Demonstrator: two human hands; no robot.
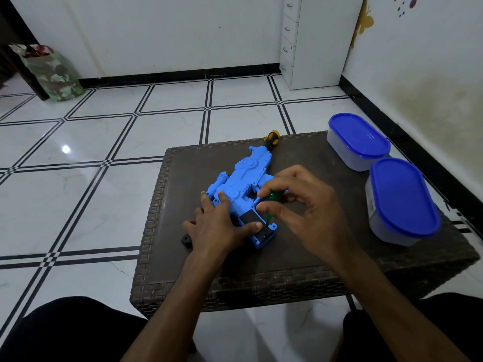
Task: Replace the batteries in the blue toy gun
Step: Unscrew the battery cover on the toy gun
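the gun [241,176] is lying flat on the table [300,257], near the middle, muzzle pointing away and grip nearest the person. it is being pressed down by the left hand [222,228], fingers straight and spread over the rear body, thumb resting by the black panel [248,218] on the grip. a green screwdriver [271,198] is being pinched by the curled fingers and thumb of the right hand [300,205]; its thin shaft is being pointed down at the grip's base, near the panel. whether the tip is touching a screw cannot be told. a small black part [186,241] is lying on the table just left of the left hand. a yellow-and-black tool [270,138] is lying beyond the muzzle at the far edge. two blue-lidded tubs [358,142] are sitting along the right side.
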